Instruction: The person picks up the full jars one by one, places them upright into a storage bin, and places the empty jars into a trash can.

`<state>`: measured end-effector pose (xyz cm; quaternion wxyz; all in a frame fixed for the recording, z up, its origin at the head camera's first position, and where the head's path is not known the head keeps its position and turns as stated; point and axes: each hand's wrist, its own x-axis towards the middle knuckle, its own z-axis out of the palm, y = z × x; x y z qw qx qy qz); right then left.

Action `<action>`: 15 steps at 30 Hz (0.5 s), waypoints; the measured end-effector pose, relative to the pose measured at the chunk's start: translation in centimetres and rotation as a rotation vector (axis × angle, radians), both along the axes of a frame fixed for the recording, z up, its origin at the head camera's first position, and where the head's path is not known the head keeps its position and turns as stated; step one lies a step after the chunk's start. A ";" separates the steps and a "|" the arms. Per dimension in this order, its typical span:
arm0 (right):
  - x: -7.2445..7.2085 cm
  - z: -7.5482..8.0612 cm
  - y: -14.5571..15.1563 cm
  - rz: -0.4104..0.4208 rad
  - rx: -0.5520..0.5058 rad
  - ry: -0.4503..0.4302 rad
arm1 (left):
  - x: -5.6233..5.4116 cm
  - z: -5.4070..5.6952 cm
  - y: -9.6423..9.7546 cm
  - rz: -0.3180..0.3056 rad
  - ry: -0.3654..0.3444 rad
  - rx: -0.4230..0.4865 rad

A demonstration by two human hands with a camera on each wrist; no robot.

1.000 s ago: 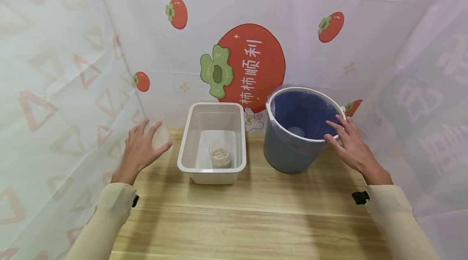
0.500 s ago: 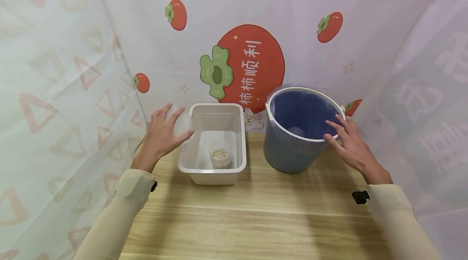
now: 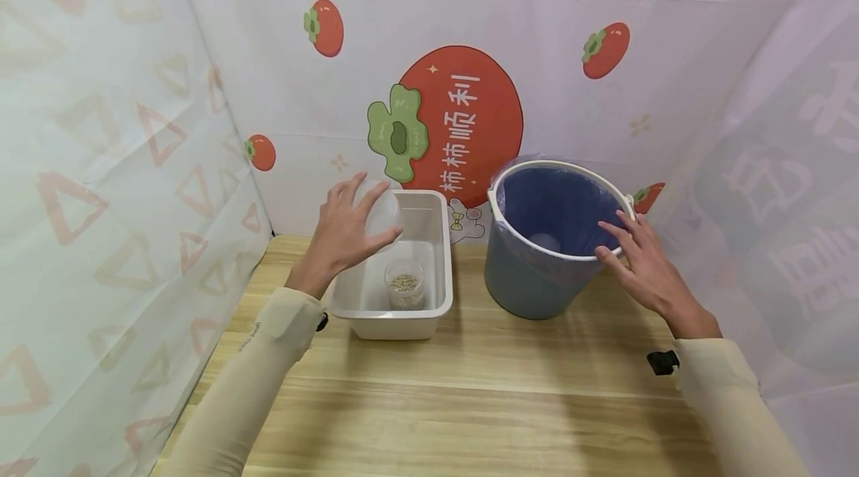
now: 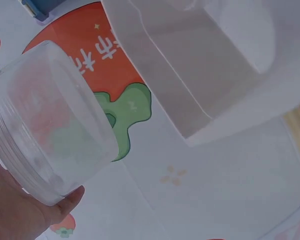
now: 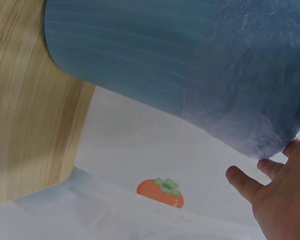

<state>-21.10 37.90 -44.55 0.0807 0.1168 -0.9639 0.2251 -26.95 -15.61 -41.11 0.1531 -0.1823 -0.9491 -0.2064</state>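
My left hand (image 3: 338,237) grips a see-through plastic jar (image 4: 55,125) from its side, thumb and fingers spread around it. The jar overlaps the left side of a pale plastic tub (image 3: 396,328) in the head view. Inside the tub stands a clear cup (image 3: 405,285) holding small pale beans. My right hand (image 3: 640,266) rests at the right rim of a blue-grey bucket (image 3: 533,287) lined with a thin clear bag. In the right wrist view its thumb (image 5: 242,184) points out straight, away from the bucket wall.
Something round and pale (image 3: 545,241) lies at the bottom of the bucket. A wood-grain tabletop (image 3: 429,410) bears both containers. White printed cloth (image 3: 550,97) with persimmon drawings hangs behind, and similar cloth lines both sides.
My left hand has carried the jar rightward and slightly up, from the left of the tub to over the tub's left side. The right hand and bucket have stayed put.
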 end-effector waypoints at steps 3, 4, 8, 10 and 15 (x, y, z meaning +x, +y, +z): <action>0.0 0.0 0.0 -0.002 0.002 -0.001 | -0.2 0.3 1.1 -0.024 0.012 0.005; 0.0 0.0 0.0 -0.003 0.002 -0.001 | -0.3 0.4 1.5 -0.030 0.013 0.003; 0.0 0.0 0.0 -0.001 0.001 0.000 | -0.5 0.9 3.0 -0.056 0.025 -0.013; 0.0 0.0 0.0 0.000 0.001 0.000 | -0.6 1.2 3.7 -0.069 0.033 -0.020; 0.0 0.0 0.0 -0.003 0.005 -0.003 | -0.9 2.1 5.5 -0.094 0.064 -0.036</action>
